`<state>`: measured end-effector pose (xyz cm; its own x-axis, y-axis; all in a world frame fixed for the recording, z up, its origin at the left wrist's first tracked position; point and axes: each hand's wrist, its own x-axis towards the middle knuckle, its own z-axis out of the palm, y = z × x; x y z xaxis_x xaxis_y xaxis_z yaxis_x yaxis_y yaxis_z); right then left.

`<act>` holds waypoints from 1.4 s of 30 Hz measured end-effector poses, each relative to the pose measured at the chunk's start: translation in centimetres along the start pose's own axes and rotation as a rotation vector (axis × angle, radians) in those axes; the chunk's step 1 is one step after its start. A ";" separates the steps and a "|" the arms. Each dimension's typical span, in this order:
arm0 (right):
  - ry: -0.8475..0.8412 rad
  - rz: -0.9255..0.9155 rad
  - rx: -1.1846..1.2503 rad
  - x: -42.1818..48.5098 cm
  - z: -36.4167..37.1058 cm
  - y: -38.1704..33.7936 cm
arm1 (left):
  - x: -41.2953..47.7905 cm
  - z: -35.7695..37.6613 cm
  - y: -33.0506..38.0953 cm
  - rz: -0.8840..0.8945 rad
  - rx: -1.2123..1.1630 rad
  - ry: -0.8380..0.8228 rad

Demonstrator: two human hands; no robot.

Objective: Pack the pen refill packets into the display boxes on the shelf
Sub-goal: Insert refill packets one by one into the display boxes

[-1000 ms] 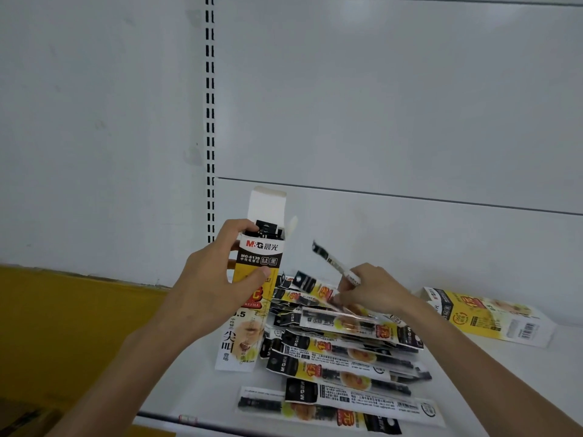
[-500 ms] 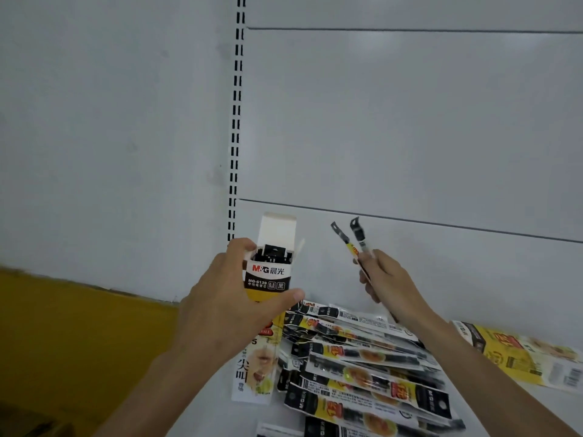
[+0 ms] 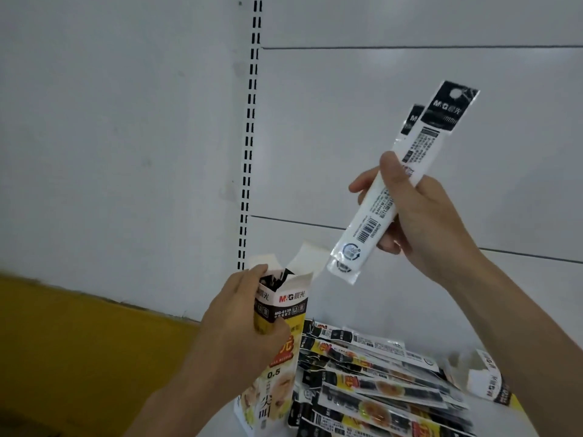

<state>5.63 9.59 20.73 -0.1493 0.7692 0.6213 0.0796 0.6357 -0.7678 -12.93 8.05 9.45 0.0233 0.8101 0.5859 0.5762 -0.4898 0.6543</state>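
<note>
Yellow panel (image 3: 79,357) is showing at lower left, below the white back wall. A slotted shelf upright (image 3: 250,134) is running vertically down the wall.

Left hand (image 3: 239,339) is gripping an upright display box (image 3: 277,351) near its top: fingers curling around the left face, thumb pressing across the front. The box is standing on the white shelf (image 3: 517,421), yellow and white with a dark band reading "M&G" and "0.5" lower down. Its top flaps are standing open; dark packet ends are showing inside the mouth.

Right hand (image 3: 422,222) is holding refill packets (image 3: 407,178) in the air, above and to the right of the box opening, not touching it. At least two packets are lying stacked, back side facing the camera, barcode showing, black hang-tab ends pointing up and right, lower ends tilting down toward the box. Thumb is pressing on the front, fingers wrapping behind.

A loose pile of refill packets (image 3: 378,383) is lying flat on the shelf just right of the box. A second display box (image 3: 495,383) is lying on its side at far right, partly hidden behind the right forearm.
</note>
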 end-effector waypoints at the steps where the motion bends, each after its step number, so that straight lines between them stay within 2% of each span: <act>1: -0.047 -0.025 -0.008 0.2 0.3 -0.2 | -0.1 0.0 0.1 0.008 0.000 0.002; 4: -0.136 -0.087 -0.104 1.0 0.8 -0.3 | -0.2 0.1 0.0 0.046 0.004 0.002; 10: -0.331 -0.042 -0.227 1.9 1.0 0.2 | -0.1 -0.1 0.0 0.059 -0.026 -0.036; 22: -0.356 -0.038 -0.284 3.1 0.8 1.1 | 0.0 -0.2 -0.7 0.008 -0.107 -0.085; 29: -0.501 0.034 -0.370 3.3 2.7 3.6 | 0.0 0.0 -0.6 0.099 -0.052 -0.106; 34: -0.403 -0.052 -0.225 3.6 1.6 1.5 | 0.0 -0.3 -0.9 0.079 -0.117 -0.122; 38: -0.579 -0.018 -0.376 3.1 2.8 2.5 | -0.2 -0.1 -0.6 0.125 -0.132 -0.145; 42: -0.612 0.075 -0.504 2.3 3.9 5.6 | -0.1 -0.2 -1.1 0.084 -0.173 -0.152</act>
<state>1.90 14.71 17.28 -0.6295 0.7315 0.2621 0.5252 0.6492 -0.5502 -13.71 8.46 8.72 0.1953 0.7972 0.5713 0.4189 -0.5945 0.6863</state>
